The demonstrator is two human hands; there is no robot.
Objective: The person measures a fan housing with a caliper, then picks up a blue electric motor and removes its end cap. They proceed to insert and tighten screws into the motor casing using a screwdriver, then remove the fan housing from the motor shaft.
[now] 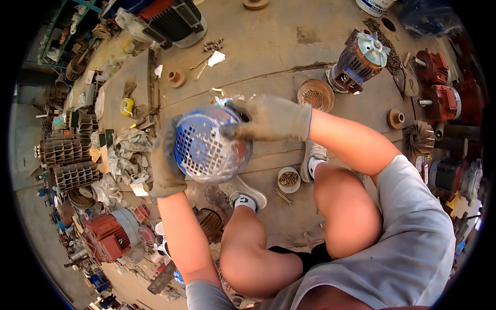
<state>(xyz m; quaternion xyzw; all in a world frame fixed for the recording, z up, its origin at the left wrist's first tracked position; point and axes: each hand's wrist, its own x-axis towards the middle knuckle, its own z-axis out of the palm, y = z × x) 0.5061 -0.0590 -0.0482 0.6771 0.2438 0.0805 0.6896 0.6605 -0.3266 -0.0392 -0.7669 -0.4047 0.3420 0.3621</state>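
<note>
A blue motor fan cover [199, 146], dome-shaped with a worn square-hole grille, is held up in front of me between both hands. My left hand [169, 160], in a dirty work glove, is closed on its left side. Gloved the same way, my right hand [258, 120] grips the upper right edge, its thumb over the grille side. Motion blurs the fingertips a little. Beyond my right forearm, an upright motor [356, 64] shows its pale fan on top. A rusty round cover with a perforated bottom [316, 94] lies beside that motor.
A white bowl of small brass-coloured parts [289, 180] sits between my feet. Red motors [443, 102] line the right side; another red-and-grey motor [109, 235] lies at left. Finned housings [77, 175] and crumpled plastic [126, 155] crowd the left. A large dark motor [175, 23] stands at far left.
</note>
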